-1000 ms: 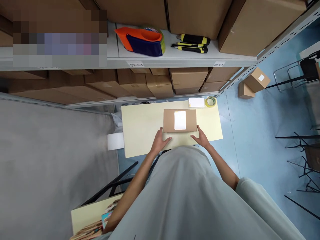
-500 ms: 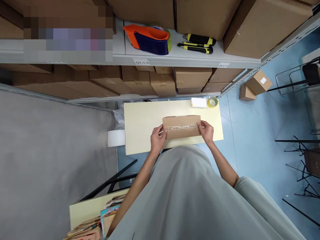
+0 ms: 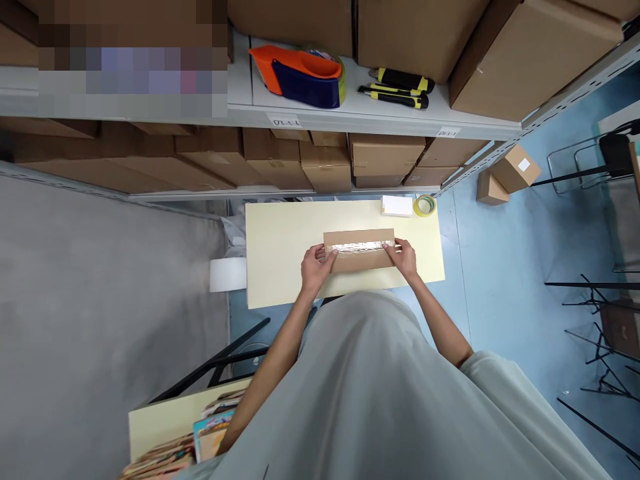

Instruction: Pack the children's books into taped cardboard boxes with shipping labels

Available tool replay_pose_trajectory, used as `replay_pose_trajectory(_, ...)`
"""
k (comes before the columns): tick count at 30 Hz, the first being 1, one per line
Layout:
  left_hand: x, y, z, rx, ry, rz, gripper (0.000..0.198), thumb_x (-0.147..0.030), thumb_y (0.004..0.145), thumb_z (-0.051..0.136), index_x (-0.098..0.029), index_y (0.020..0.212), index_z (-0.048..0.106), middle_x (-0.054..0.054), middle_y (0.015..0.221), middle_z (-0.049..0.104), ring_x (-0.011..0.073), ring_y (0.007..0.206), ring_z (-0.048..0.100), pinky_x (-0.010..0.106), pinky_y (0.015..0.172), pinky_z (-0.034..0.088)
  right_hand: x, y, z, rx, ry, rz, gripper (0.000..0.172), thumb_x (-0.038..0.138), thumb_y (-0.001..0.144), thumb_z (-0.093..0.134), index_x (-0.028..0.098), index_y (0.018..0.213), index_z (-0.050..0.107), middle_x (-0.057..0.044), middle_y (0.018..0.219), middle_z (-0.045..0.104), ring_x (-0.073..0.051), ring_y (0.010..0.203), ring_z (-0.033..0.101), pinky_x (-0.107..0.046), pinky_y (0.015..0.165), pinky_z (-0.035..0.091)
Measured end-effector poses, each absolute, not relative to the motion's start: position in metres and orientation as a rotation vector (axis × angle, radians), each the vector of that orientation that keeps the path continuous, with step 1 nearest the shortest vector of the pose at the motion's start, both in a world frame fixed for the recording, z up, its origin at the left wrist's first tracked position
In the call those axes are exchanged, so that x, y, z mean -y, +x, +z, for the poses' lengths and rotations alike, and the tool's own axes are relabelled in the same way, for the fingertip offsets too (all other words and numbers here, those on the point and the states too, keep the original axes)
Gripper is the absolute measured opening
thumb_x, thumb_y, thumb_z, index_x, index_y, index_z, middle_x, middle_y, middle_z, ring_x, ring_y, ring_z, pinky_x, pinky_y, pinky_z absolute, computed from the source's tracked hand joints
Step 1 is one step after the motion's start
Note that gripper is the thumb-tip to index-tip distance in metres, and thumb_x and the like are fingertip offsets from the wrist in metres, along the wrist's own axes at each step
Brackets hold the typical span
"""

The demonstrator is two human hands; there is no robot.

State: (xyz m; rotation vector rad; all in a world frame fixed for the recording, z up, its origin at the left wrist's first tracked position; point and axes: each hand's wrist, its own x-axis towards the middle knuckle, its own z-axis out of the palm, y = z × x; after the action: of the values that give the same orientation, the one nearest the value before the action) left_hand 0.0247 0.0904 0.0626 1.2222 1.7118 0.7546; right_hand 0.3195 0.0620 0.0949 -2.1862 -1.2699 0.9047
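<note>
A small, long cardboard box (image 3: 361,261) is held between my two hands over the pale yellow table (image 3: 280,260). A shiny strip of clear tape (image 3: 357,247) runs lengthwise along the face turned up to me. My left hand (image 3: 316,267) grips the left end, its thumb on the taped face and its fingers curled around the edge. At the right end my right hand (image 3: 403,257) pinches the box the same way. The fingertips behind the box are partly hidden.
A white box (image 3: 397,205) and a tape roll (image 3: 425,205) lie at the table's back right. On the shelf (image 3: 310,120) above are an orange and blue tape dispenser (image 3: 303,77), several utility knives (image 3: 400,90) and large cartons. Magazines (image 3: 165,457) are stacked at lower left.
The box has tilted so its taped face shows more fully and the tape shines brighter. My right hand has shifted slightly left with it.
</note>
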Motion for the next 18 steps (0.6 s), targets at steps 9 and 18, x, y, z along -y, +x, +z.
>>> replay_pose_trajectory(9, -0.093, 0.039, 0.077, -1.828, 1.237, 0.725, 0.041, -0.043, 0.089, 0.078, -0.021, 0.12, 0.063, 0.011, 0.122, 0.069, 0.0235, 0.104, 0.071, 0.04, 0.094, 0.061, -0.061, 0.314, 0.086, 1.345, -2.173, 0.82, 0.063, 0.07, 0.101, 0.057, 0.016, 0.129, 0.072, -0.014, 0.117, 0.07, -0.027, 0.097, 0.069, -0.04, 0.092, 0.057)
replay_pose_trajectory(18, -0.089, 0.072, 0.089, -1.982, 1.412, 0.571, 0.084, -0.061, 0.07, 0.091, -0.017, 0.13, 0.052, 0.017, 0.129, 0.056, 0.0391, 0.131, 0.056, 0.055, 0.106, 0.054, -0.065, 0.273, 0.09, 1.389, -2.409, 0.617, 0.098, 0.074, 0.091, 0.068, 0.003, 0.156, 0.047, -0.028, 0.137, 0.06, -0.043, 0.128, 0.06, -0.052, 0.103, 0.054)
